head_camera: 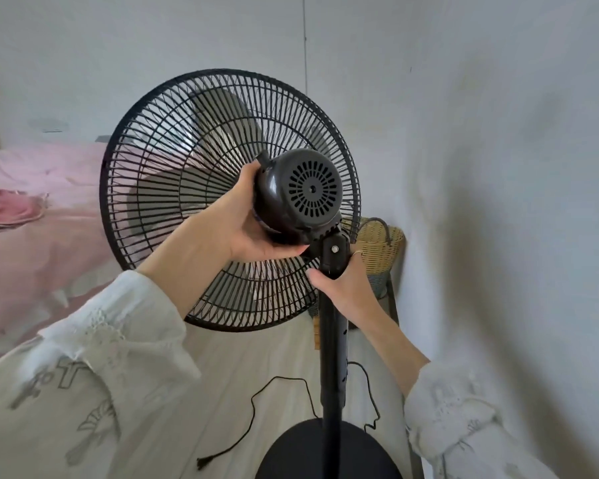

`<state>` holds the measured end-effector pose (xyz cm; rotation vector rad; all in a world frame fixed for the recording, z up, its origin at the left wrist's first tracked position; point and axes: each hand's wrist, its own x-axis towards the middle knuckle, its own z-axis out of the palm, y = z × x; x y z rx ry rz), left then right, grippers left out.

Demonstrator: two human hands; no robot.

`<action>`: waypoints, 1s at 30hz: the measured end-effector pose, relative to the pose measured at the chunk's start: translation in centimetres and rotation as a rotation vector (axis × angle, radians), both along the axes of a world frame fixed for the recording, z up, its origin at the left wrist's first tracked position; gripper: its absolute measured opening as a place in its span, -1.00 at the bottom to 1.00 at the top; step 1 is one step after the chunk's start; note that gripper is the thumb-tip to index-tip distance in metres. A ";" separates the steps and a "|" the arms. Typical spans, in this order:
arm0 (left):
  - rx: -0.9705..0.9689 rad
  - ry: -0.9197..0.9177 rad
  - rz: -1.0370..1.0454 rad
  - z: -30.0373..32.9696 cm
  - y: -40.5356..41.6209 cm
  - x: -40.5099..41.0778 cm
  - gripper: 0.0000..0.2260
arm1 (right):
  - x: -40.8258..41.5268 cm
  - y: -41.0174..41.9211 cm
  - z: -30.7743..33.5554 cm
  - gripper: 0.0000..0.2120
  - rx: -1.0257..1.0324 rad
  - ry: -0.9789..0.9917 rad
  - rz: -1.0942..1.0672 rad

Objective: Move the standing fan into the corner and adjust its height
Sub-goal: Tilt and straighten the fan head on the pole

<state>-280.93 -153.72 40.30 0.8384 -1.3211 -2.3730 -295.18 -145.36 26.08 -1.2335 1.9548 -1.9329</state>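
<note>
A black standing fan (301, 198) stands before me with its back toward me, the round wire cage facing away toward the wall corner. My left hand (253, 223) cups the left side of the domed motor housing. My right hand (343, 281) wraps around the top of the black pole (331, 357), just under the neck joint. The round black base (325, 451) rests on the pale wood floor at the bottom of the view. The fan's black cord (256, 402) trails loose across the floor, its plug lying unplugged at the lower left.
A bed with pink bedding (32, 216) fills the left. A woven basket (381, 247) on a thin-legged stand sits in the corner behind the fan. Grey walls rise close on the right and behind.
</note>
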 end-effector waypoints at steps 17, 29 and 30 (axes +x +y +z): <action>-0.373 -0.239 -0.106 4.2 1.7 -1.4 -0.29 | 2.2 -1.1 0.5 -0.57 -0.003 -0.044 -0.004; -0.377 -0.171 -0.084 3.6 2.7 -1.2 -0.30 | 2.5 -0.9 -0.5 -0.48 -0.031 -0.058 -0.028; -0.379 -0.162 -0.084 3.6 2.8 -1.2 -0.31 | 2.4 -0.9 -0.6 -0.49 -0.020 -0.057 -0.038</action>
